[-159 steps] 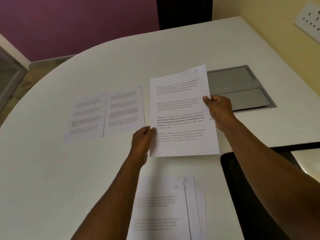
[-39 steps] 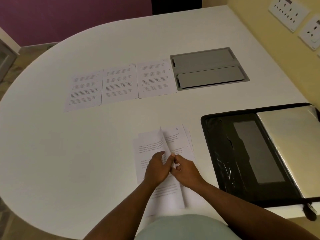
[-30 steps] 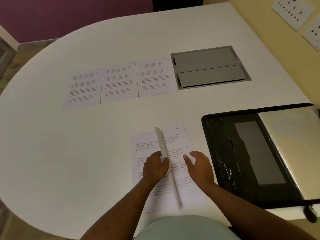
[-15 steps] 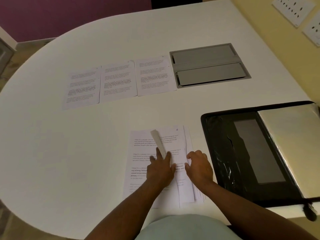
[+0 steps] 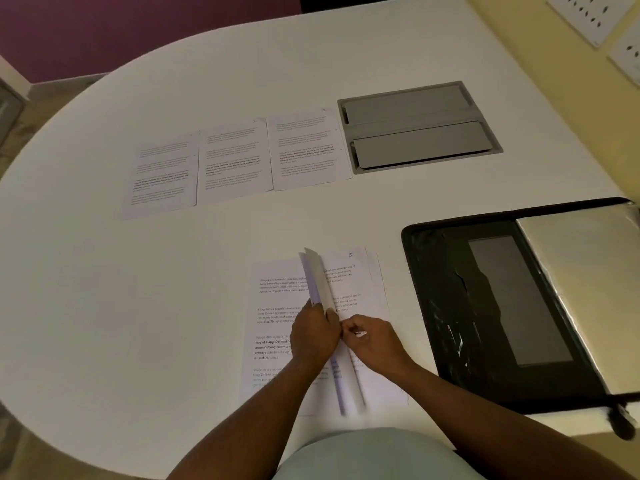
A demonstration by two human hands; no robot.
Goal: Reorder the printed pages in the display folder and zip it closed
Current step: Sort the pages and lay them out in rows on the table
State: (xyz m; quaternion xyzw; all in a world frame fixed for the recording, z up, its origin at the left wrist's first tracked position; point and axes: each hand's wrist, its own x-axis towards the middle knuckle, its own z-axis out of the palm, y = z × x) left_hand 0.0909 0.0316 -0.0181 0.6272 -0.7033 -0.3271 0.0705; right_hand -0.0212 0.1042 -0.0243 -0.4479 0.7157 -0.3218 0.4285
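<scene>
A loose stack of printed pages [image 5: 277,327] lies on the white table [image 5: 104,306] in front of me. My left hand [image 5: 313,336] pinches a few of its sheets, which stand up on edge [image 5: 318,282]. Just right of it, my right hand [image 5: 372,339] presses on the sheet beneath, marked "5" at its top corner. Three printed pages [image 5: 235,161] lie side by side farther back. The black display folder [image 5: 450,306] lies open at the right, with a shiny plastic sleeve [image 5: 588,289] on its right half.
A grey flap cover [image 5: 419,128] is set into the table beside the three pages. The folder's zip pull [image 5: 623,422] hangs at the table's near right edge. Wall sockets [image 5: 588,12] sit at the top right.
My left hand has lifted more sheets off the stack, uncovering a page marked "5" where "4" showed before. My right hand has moved left, close to the left hand.
</scene>
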